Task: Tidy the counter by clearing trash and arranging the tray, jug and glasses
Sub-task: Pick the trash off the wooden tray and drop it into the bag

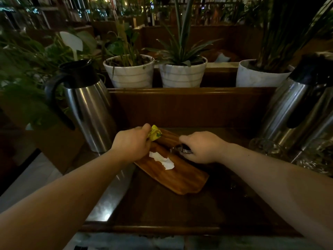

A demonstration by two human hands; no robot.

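Wooden tray [177, 175] lying askew on dark counter [162, 210], white tissue [163, 159] on it. Left hand [130, 143] pinching yellow wrapper [154, 135]. Right hand [201, 147] clenched on dark crumpled scrap [185, 149]. Steel jug [84, 105] far left.

Left hand [132, 141] pinched a yellow wrapper [154, 135] over the far end of a wooden tray [182, 177]. Right hand [201, 147] closed on a small dark, shiny scrap [185, 149] at the tray's right edge. White tissue [163, 159] lay on the tray between the hands. Steel jug [86, 105] stood left; two steel flasks [295, 105] right, glasses [266, 147] before them. Three white pots [182, 74] behind.
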